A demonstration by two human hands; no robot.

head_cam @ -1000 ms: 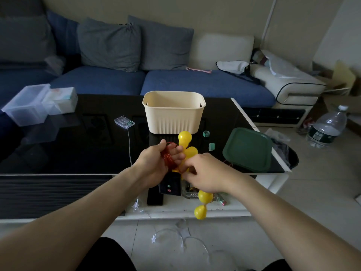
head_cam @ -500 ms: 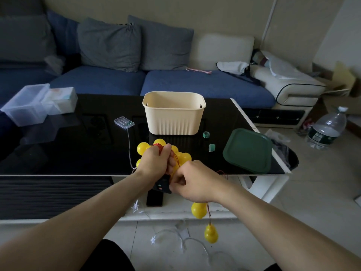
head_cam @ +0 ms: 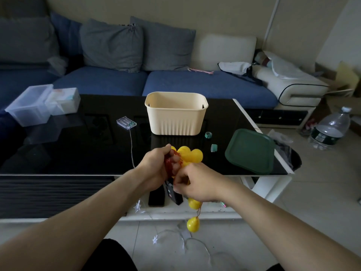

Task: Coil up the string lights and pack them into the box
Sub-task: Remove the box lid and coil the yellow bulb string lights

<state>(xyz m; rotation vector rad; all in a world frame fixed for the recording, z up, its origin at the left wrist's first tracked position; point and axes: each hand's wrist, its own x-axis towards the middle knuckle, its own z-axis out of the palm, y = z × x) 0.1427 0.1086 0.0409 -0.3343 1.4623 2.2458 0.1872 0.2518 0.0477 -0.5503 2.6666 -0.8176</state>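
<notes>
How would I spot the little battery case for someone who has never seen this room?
Find the black table, then the cream box standing on it. Left of the box lies the battery case: small, clear plastic, with a thin wire running from it toward the table's near edge.

Your left hand (head_cam: 156, 169) grips a bundle of red wire (head_cam: 168, 165) with yellow bulbs (head_cam: 190, 156) bunched above it, just over the near edge of the black table (head_cam: 78, 149). Your right hand (head_cam: 197, 184) pinches the same wire just beside it; 2 more bulbs hang below, the lowest (head_cam: 193, 224) dangling free. The cream box (head_cam: 176, 114) stands open on the table beyond your hands, with the green lid (head_cam: 251, 151) lying to its right. A clear battery case (head_cam: 126, 122) sits left of the box, its thin wire probably running off the table's near edge.
</notes>
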